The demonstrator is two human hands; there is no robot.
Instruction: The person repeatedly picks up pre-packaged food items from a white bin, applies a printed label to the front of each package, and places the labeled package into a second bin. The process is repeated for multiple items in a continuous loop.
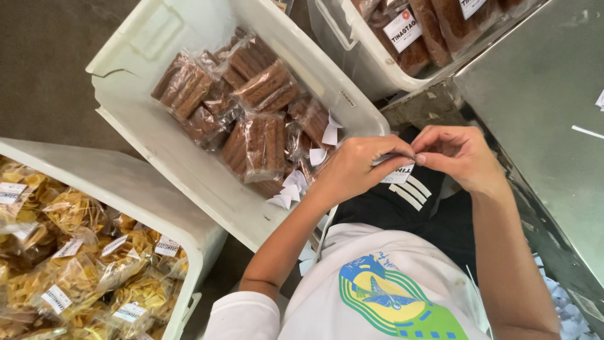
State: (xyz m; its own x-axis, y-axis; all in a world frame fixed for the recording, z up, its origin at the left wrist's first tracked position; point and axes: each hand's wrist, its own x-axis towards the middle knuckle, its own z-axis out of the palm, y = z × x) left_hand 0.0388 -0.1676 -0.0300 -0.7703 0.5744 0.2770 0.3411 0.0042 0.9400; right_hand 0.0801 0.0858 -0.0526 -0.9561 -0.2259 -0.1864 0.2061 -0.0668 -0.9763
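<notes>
Both hands, left (352, 169) and right (456, 154), pinching a small paper label (397, 171).

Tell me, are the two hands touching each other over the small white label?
Touching. The head view shows the left hand and right hand meeting at the fingertips, pinching the small white label between them, with no gap visible.

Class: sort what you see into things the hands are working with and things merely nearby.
In use: left hand; right hand; small white label pinched between both.

Nearby: white tub of brown bar packets; yellow chip bags; metal table.
</notes>
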